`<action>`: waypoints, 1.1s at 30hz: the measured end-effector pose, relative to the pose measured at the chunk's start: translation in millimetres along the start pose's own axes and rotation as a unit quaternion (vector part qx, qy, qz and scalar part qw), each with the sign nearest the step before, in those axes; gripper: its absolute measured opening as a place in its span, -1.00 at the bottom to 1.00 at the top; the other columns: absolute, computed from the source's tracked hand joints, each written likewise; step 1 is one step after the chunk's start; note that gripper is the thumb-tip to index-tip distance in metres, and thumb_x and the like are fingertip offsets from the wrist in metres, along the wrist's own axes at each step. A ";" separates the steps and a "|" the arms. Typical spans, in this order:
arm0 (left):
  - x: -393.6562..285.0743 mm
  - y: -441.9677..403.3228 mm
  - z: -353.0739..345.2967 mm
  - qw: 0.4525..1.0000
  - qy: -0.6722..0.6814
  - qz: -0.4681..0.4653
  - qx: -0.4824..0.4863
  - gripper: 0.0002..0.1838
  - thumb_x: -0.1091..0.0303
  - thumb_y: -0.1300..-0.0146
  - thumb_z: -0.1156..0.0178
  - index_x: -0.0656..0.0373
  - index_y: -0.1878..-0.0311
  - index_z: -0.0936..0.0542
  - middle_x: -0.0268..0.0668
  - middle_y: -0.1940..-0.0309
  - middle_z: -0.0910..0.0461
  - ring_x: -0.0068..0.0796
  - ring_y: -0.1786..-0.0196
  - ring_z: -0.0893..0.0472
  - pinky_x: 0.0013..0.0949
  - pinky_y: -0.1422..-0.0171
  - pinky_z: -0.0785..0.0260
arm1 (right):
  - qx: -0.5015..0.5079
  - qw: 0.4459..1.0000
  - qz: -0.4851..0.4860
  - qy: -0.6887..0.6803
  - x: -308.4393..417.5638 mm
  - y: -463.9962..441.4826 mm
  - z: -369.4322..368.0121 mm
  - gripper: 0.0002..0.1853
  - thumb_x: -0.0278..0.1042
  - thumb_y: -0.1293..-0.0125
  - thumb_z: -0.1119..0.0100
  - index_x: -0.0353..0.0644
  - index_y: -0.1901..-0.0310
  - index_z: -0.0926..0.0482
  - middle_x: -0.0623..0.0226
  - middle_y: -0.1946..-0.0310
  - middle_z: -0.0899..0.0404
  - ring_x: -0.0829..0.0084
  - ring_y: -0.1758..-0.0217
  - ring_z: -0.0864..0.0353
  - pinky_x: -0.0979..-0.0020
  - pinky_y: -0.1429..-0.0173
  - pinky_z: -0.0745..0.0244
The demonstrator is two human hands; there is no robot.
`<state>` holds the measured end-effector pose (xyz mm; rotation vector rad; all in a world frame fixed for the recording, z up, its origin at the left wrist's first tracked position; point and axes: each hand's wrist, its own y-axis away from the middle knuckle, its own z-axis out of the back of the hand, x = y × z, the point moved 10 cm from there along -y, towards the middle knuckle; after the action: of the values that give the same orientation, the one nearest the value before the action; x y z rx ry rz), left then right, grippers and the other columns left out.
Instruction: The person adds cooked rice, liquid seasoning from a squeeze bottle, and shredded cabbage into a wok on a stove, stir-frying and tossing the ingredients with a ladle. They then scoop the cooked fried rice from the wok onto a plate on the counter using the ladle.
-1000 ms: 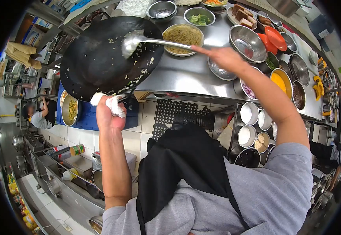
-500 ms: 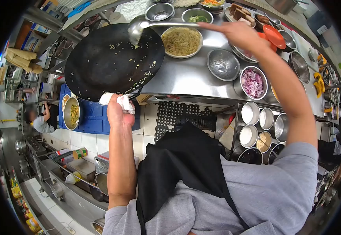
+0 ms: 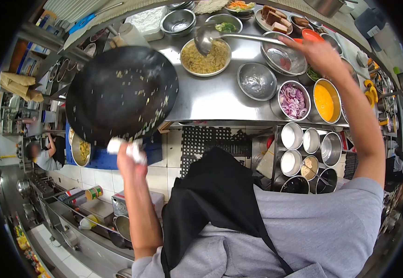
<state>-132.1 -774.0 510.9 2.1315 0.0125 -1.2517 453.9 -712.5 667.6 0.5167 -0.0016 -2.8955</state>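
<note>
My left hand (image 3: 131,163) is closed over a folded white cloth (image 3: 136,154) at the near rim of a large black wok (image 3: 113,97); the wok's handle is hidden there. Small pale food bits cling to or fly over its dark inside, mostly along the lower right. My right hand (image 3: 319,55) grips a long metal ladle (image 3: 243,37) with the forefinger stretched along its handle. The ladle's bowl hangs over a white-rimmed dish of yellowish-brown food that looks like fried rice (image 3: 201,62); whether it touches the food I cannot tell.
On the steel counter (image 3: 201,99) stand an empty-looking metal bowl (image 3: 257,82), sliced red onions (image 3: 294,100) and an orange-yellow liquid (image 3: 324,99) in containers. Below are several metal pots (image 3: 292,135). A blue bin (image 3: 102,157) sits under the wok. Another person (image 3: 46,155) is far left.
The wok has moved down and left with my left hand, and its food bits are scattered more. The ladle has moved right, from over the wok to over the rice dish.
</note>
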 end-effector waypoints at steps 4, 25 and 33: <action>-17.5 77.7 91.7 0.996 0.065 0.044 -0.043 -0.82 0.20 -0.28 -0.03 0.08 0.32 -0.48 -0.22 0.50 -0.60 -0.48 0.59 -0.55 -0.49 0.65 -0.34 | 0.120 0.940 -0.147 -0.283 44.7 54.9 -94.7 -0.28 -0.45 -0.21 -0.18 0.08 -0.42 -0.18 -0.02 0.24 -0.64 -0.05 0.24 -0.64 0.00 0.03 -0.51; 45.5 304.5 422.1 0.850 0.151 -0.093 -0.497 -0.77 0.14 -0.25 -0.07 0.05 0.41 -0.54 -0.37 0.53 -0.57 -0.42 0.46 -0.62 -0.34 0.36 -0.58 | 0.404 0.673 0.414 -0.460 456.1 57.4 -180.2 -0.41 -0.34 -0.19 -0.15 0.09 -0.30 -0.33 -0.01 0.19 -0.63 -0.03 0.04 -0.62 0.02 -0.03 -0.47; 120.8 371.5 464.8 0.779 0.188 -0.112 -0.587 -0.77 0.12 -0.24 -0.07 0.05 0.38 -0.55 -0.37 0.49 -0.59 -0.39 0.41 -0.64 -0.29 0.27 -0.60 | 0.416 0.646 0.481 -0.422 531.8 41.5 -180.8 -0.41 -0.38 -0.14 -0.17 -0.05 -0.28 -0.37 -0.05 0.03 -0.59 -0.08 -0.09 -0.55 0.07 -0.14 -0.45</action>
<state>-307.4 -1353.3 461.8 1.1924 0.9822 -0.5701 35.3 -851.3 317.3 -0.6382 -1.3122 -1.6183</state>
